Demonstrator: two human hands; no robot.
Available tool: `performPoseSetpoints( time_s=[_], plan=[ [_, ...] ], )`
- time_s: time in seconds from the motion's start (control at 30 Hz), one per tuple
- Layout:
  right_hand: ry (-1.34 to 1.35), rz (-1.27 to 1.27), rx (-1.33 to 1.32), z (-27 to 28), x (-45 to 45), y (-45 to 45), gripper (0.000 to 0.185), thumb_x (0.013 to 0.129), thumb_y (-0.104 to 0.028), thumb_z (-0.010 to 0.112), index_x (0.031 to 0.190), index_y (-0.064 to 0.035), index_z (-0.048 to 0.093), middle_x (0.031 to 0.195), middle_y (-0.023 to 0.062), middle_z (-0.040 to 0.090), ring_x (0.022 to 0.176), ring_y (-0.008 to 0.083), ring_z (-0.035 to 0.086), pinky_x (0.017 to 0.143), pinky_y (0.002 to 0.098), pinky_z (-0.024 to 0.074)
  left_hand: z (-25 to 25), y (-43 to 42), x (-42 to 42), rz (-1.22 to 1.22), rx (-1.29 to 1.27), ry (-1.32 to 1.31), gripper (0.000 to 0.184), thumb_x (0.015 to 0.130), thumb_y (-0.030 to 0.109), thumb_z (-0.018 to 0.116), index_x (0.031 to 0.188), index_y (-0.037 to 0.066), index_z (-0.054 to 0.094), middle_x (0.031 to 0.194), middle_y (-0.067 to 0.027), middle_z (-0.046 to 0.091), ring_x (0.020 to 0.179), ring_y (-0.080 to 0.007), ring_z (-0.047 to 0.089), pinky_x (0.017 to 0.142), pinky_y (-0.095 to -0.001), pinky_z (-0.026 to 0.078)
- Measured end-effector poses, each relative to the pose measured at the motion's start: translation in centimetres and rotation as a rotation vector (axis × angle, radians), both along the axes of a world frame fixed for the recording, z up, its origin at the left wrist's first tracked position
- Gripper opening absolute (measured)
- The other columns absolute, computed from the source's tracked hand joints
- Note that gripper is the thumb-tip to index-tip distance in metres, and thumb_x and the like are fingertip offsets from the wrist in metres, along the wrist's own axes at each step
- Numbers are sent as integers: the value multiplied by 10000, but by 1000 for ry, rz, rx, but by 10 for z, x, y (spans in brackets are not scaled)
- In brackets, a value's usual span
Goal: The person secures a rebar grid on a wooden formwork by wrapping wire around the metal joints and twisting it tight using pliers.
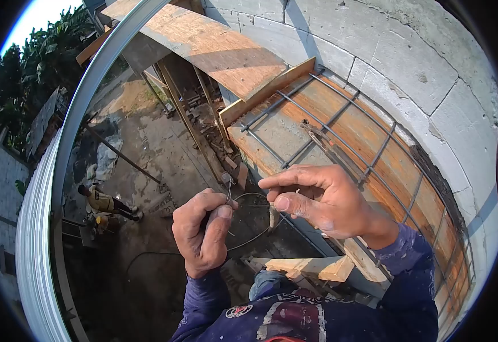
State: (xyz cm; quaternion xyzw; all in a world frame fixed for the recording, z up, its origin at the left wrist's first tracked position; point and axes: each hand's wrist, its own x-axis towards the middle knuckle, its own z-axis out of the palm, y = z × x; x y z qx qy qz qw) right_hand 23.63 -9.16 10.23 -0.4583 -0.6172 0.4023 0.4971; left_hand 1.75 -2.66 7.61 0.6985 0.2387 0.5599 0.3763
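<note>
My left hand [203, 232] is closed in a pinch, thumb against the curled forefinger. Thin metal wire [230, 187] sticks up from between these fingertips. A large wire loop [253, 244] curves below and between my hands. To the right, my right hand [326, 202] is raised with forefinger and thumb apart, its other fingers partly hidden. Whether the wire touches its fingers is hard to see. Beyond that hand lies a grid of steel rebar [328, 126] over a plank formwork [397, 154].
A pale block wall [374, 51] curves along the right. Plywood [220, 48] spans the top, and timber braces [311, 267] lie below my hands. Corrugated metal [41, 239] edges the left. Far below on the ground is another person [103, 200].
</note>
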Motion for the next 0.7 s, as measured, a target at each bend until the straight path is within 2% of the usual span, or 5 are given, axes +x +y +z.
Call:
performPoseSetpoints(
  time_s=[0.17, 0.43, 0.53, 0.63, 0.7],
  plan=[
    [297, 136, -365, -2, -29, 20, 339, 988, -241, 736, 1222, 4, 718, 902, 35, 738, 756, 48, 620, 617, 212, 478, -15, -6, -2, -48, 85, 92, 105, 778, -36, 634, 882, -38, 647, 674, -85, 571, 558, -169, 484, 530, -293, 367],
    [488, -182, -13, -14, -49, 7, 154, 1048, -144, 622, 1015, 6, 638, 919, 65, 716, 888, 142, 669, 809, 277, 537, -32, -31, 5, 87, -293, 81, 231, 1026, 185, 565, 927, -18, 611, 716, -47, 573, 635, -100, 475, 574, -268, 354],
    [943, -136, -18, -10, -47, -5, 165, 1093, -134, 519, 1069, 27, 546, 922, 108, 678, 866, 185, 696, 806, 334, 600, -57, -32, 0, -100, -269, 37, 321, 1056, 285, 560, 923, -4, 606, 719, -32, 559, 625, -87, 461, 561, -262, 336],
    [1057, -259, -25, -21, -33, -23, 154, 1108, -149, 480, 1099, 4, 497, 896, 94, 632, 806, 190, 684, 734, 372, 628, -58, -38, -11, -169, -266, 96, 254, 1049, 223, 589, 937, -5, 603, 703, -64, 584, 563, -137, 502, 525, -308, 365],
    [1081, -380, 100, -27, -17, -35, 147, 1110, -160, 478, 1116, -13, 484, 872, 82, 616, 750, 182, 656, 693, 384, 629, -55, -38, -16, -270, -258, 295, 329, 1081, 320, 532, 931, 29, 553, 753, -7, 505, 611, -72, 396, 548, -240, 291]
  ],
)
